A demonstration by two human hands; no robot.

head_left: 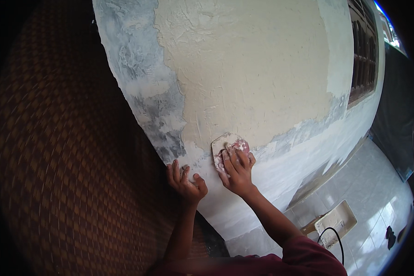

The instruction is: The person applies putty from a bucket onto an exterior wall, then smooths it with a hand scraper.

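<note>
The pad (pixel 220 143) is lying under the right grip (pixel 237 171), between that hand and the wall (pixel 287 161), its upper and left parts showing beyond the fingers. The right grip is pinching the pad: 4 fingers are bending over its back, and the thumb is sitting near the lower left edge. The hand is covering the lower right part.

The pad is looking worn, with a whitish border and reddish-pink areas, and pale smears are marking both it and the fingers. Its visible corners are appearing cut off or rounded.

Its working face is pointing at the wall, its back toward the camera. The left edge is running nearly up and down; the upper edge is rising to a blunt peak. The hand is hiding too much for me to tell the long axis.

The pad is resting at the lower border of the cream coat (pixel 257 69), beside grey patches (pixel 163 124). The left grip (pixel 187 186) is holding nothing, its fingers spreading and bending slightly near the wall's left edge, apart from the pad; I cannot tell whether it is touching the wall. A woven sheet (pixel 73 152) is filling the left side, and a tray (pixel 338 218) is lying on the tiled floor (pixel 370 177), lower right.
</note>
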